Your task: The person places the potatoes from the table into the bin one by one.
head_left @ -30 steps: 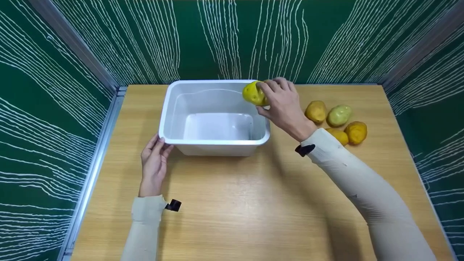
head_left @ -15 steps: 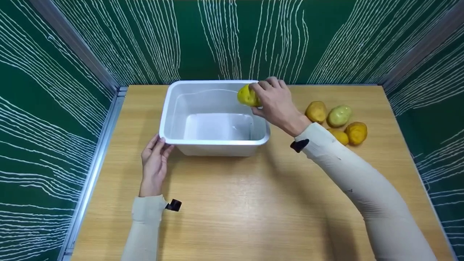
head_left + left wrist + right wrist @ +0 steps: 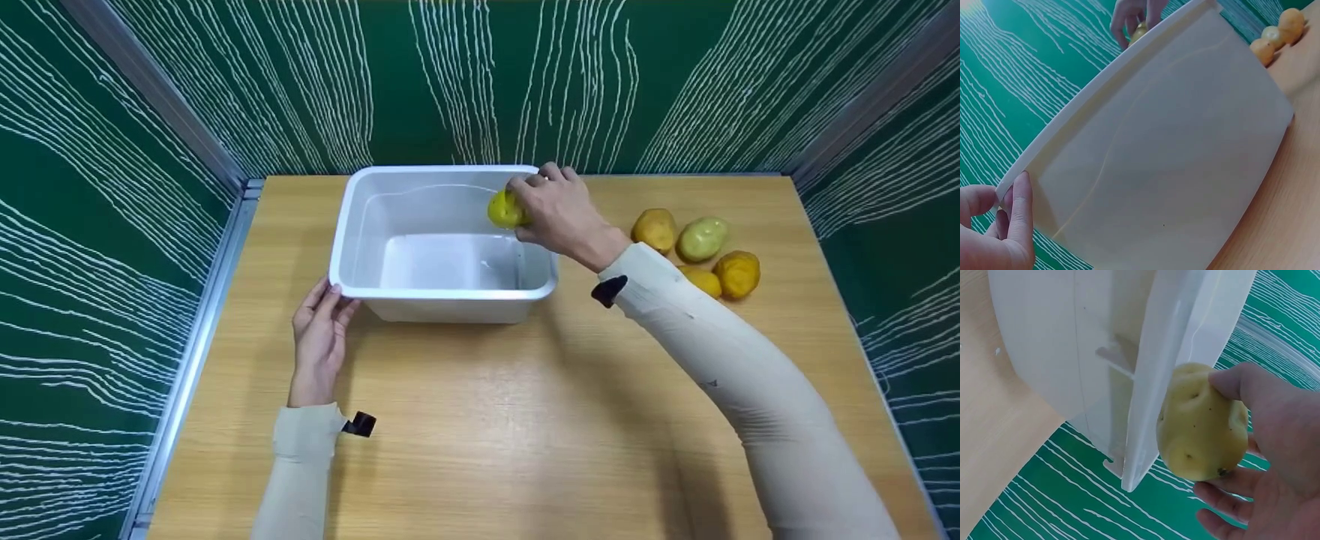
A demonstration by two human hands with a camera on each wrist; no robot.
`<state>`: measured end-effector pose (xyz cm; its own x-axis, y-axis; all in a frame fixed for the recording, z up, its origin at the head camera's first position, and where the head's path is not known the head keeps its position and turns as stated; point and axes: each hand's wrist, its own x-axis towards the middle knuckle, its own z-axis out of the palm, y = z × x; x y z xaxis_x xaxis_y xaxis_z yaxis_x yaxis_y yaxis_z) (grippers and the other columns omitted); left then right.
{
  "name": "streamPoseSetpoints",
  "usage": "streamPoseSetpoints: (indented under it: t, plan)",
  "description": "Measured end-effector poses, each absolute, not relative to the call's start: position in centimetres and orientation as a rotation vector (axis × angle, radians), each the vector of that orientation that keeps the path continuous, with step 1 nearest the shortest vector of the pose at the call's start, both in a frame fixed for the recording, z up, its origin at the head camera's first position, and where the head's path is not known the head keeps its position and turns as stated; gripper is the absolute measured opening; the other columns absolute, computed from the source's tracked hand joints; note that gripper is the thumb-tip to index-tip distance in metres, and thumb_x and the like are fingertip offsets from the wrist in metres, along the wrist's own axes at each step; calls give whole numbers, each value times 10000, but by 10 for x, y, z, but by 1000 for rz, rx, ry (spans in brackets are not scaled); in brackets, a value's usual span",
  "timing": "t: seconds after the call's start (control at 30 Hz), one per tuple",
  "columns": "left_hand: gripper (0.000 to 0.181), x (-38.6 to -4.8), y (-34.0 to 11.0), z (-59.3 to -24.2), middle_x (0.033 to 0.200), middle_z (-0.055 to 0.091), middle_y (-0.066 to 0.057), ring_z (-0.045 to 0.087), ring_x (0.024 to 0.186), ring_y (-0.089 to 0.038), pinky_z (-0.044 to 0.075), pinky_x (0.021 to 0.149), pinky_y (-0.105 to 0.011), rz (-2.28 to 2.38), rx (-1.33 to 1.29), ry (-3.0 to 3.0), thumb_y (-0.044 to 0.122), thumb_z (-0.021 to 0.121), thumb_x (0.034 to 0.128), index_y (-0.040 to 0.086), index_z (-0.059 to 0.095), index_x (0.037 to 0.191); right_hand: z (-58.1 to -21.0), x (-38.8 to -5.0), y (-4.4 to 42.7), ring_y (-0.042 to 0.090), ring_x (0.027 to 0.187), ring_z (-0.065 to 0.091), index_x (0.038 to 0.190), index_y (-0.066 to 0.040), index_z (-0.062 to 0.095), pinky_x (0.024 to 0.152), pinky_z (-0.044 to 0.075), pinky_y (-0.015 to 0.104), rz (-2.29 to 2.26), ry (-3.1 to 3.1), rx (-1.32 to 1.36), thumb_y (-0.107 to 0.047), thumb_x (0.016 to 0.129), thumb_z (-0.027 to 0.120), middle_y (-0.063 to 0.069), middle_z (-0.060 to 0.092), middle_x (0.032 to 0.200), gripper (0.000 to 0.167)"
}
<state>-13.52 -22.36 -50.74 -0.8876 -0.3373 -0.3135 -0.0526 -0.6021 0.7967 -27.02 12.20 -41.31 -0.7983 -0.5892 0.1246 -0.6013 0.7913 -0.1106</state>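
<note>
Below a green, white-streaked wall: wooden table, and on it, near the back edge, a white bin. Left hand pinches the bin's rim at the near left corner. Right hand grasps a yellow potato, held above the right end of the bin, well off its floor. Four other potatoes lie on the table to the right: one brown, one pale green, one orange, and a yellowish one partly covered by the sleeve. Judgement on the step: steady the rim with the left, hold the right knuckles inside the side wall, and bring the potato low before loosening the fingers, since a drop from this height could bruise it or make it roll. Views compared: only the head view gives the bin's floor; right wrist adds thumb above, fingers below, plus dimples and a dark spot on the skin. Left wrist shows the rim pinch closely, but the rim hides part of the potato. Contact between potato and rim: cannot tell.
</note>
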Motion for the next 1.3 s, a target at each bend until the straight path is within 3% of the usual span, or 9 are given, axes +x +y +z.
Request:
streamPoseSetpoints:
  t: [0.43, 0.63, 1.03, 1.3]
  plan:
    - [481, -136, -224, -508, 1373, 533, -112, 653, 1072, -195, 641, 949, -226, -2593, 663, -1310, -15, 502, 1092, -50, 395, 1560, -408, -275, 108, 400, 1116, 572, 1365, -36, 612, 963, 567, 513, 46, -2991, 1062, -300, 904, 869, 223, 709, 1264, 590]
    - [496, -134, -225, -510, 1336, 515, -95, 654, 1012, -151, 642, 919, -199, -2599, 633, -1300, -21, 483, 1099, -73, 355, 1575, -408, -277, 100, 391, 1089, 596, 1346, -26, 630, 964, 589, 504, -50, -3013, 1082, -321, 904, 868, 221, 726, 1212, 582]
    - [490, -135, -224, -509, 1332, 523, -106, 663, 1003, -157, 644, 921, -205, -2597, 659, -1283, -27, 491, 1092, -78, 360, 1562, -409, -282, 92, 402, 1101, 626, 1382, -32, 615, 1060, 583, 537, -67, -3090, 1113, -291, 930, 847, 223, 720, 1261, 570]
    - [498, -135, -223, -508, 1357, 525, -109, 651, 1075, -190, 631, 974, -224, -2594, 680, -1295, -23, 493, 1092, -60, 361, 1571, -402, -285, 85, 357, 1076, 608, 1376, -61, 619, 1051, 586, 489, -34, -3239, 1047, -295, 952, 821, 179, 719, 1277, 524]
